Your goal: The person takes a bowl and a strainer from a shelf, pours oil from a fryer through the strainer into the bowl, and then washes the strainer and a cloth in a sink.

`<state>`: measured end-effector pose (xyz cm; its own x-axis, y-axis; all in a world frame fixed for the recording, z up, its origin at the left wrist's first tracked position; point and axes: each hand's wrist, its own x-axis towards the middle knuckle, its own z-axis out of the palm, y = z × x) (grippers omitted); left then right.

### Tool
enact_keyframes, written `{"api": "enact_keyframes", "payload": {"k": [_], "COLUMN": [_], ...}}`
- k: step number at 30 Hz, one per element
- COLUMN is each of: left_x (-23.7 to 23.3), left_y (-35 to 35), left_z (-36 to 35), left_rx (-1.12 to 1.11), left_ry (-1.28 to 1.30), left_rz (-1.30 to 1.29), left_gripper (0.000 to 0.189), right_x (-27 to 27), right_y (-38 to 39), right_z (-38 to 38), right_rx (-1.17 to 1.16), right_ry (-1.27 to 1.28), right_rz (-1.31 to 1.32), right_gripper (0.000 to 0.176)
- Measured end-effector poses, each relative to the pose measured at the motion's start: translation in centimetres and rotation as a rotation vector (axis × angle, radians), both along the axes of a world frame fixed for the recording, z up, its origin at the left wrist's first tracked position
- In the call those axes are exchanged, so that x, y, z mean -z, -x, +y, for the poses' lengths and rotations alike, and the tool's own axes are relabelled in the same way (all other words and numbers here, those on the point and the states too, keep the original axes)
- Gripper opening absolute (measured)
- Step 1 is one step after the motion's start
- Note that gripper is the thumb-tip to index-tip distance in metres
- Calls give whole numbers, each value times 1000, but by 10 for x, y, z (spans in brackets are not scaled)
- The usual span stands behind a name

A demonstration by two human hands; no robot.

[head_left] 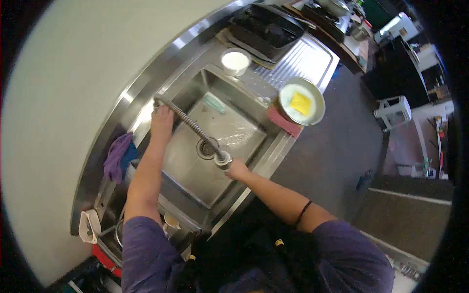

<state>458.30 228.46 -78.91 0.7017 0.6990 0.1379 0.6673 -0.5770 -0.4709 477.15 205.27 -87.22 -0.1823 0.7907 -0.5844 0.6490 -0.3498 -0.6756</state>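
Across the sink [190,173], the spray hose [188,119] slants lengthwise from the wall-side rim toward the opposite rim, ribbed and metallic, its end a pale-collared nozzle [223,159]; the right hand [238,170] curls around that, while the left hand [162,119] reaches the hose's base, finger spread unclear

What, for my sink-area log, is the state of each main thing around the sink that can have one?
Sink: wet, unfilled
Hose: strung over the sink
Spray head: gripped; flow unclear
Left hand: at the hose's far end, grip unclear
Right hand: closed around the spray head
Metal bowl: uncovered, whitish inside
Yellow sponge: inside the bowl
Pink pad: lying flat
Round tub: upright
Purple cloth: bunched up
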Motion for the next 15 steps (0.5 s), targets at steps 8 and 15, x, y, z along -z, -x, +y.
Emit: {"api": "enact_keyframes", "payload": {"k": [8,15], "left_x": [-8,24], "left_y": [-28,-21], "left_z": [4,28], "left_rx": [-23,25], "left_ry": [76,65], "left_rz": [442,536], "left_gripper": [19,26], "right_x": [-50,-43], "right_y": [-48,-165], "right_z": [-16,-76], "right_rx": [-78,-26], "right_ry": [-159,-748], "right_rz": [-153,-20], "right_gripper": [45,34]}}
